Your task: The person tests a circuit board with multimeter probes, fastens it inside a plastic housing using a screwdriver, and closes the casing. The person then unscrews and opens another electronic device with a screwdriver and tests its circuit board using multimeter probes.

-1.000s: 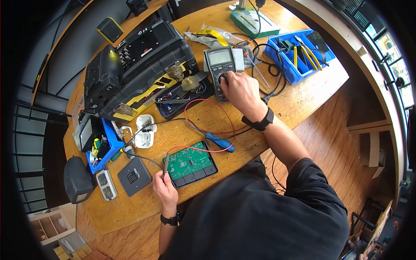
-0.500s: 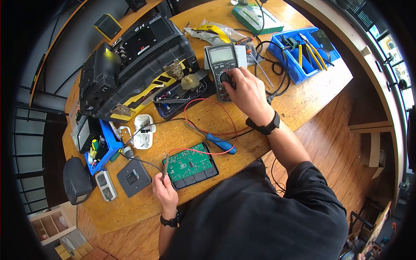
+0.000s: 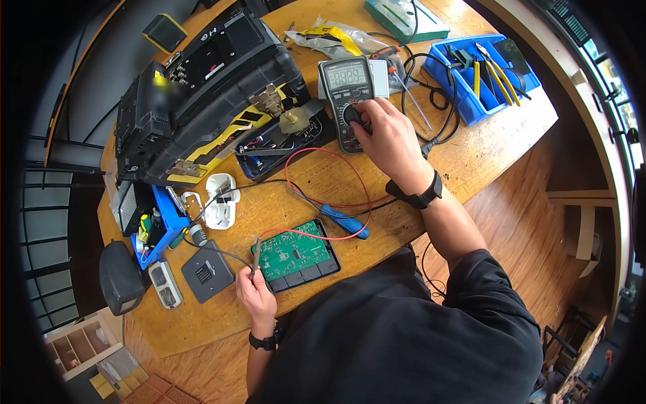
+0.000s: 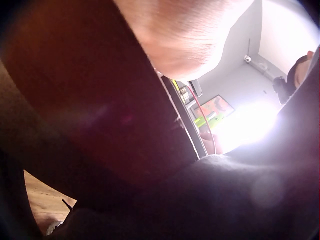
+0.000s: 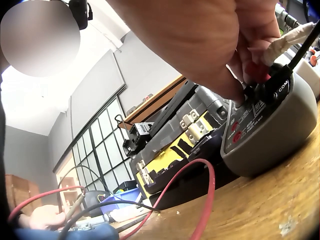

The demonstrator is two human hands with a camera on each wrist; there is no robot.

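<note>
My right hand (image 3: pixel 390 138) pinches the rotary dial of a grey digital multimeter (image 3: pixel 348 75), whose display shows digits. In the right wrist view, the multimeter (image 5: pixel 275 132) has the lead plugs in its lower end, below my fingers. My left hand (image 3: pixel 256 297) holds the test probes (image 3: pixel 256 254) together, tips pointing away from me, at the left edge of a green circuit board (image 3: pixel 293 252). That board lies in a black housing (image 3: pixel 309 275) near the table's front edge. A red lead (image 3: pixel 316 149) loops between probes and meter. The left wrist view shows mostly skin and dark cloth.
A blue-handled screwdriver (image 3: pixel 344 222) lies right of the board, and a dark square cover (image 3: pixel 206 273) left of it. Behind stand a large black case (image 3: pixel 222 101) and a dark parts tray (image 3: pixel 269 165). A blue bin (image 3: pixel 471 111) with pliers sits at right, beside black cables (image 3: pixel 431 138).
The multimeter's display has gone from blank to showing digits. My right hand has shifted slightly on the dial. My left hand stays in place with the probes.
</note>
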